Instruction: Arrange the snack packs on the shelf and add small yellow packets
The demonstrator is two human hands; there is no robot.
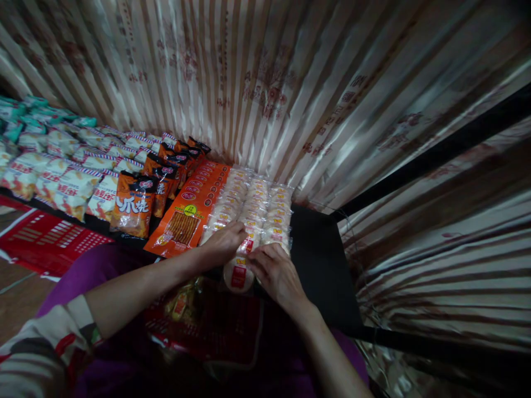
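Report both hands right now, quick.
Left hand: fingers curled, at the white packets; grip cannot be told.
Right hand: fingers bent, beside the front packet; grip cannot be told.

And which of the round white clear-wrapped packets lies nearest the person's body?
The red-labelled round white packet at the near end of the middle column, beside the right hand; no other visible packet reaches so far toward the body.

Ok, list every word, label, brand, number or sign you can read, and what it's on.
"爪烧", apparently: front orange bag; its smaller print is blurred.
White bags: red characters, too blurred to read.
Flat orange packet: lettering too small.
Round packets: red labels, too blurred.
Curtain: reddish characters, too blurred.
No number is legible.
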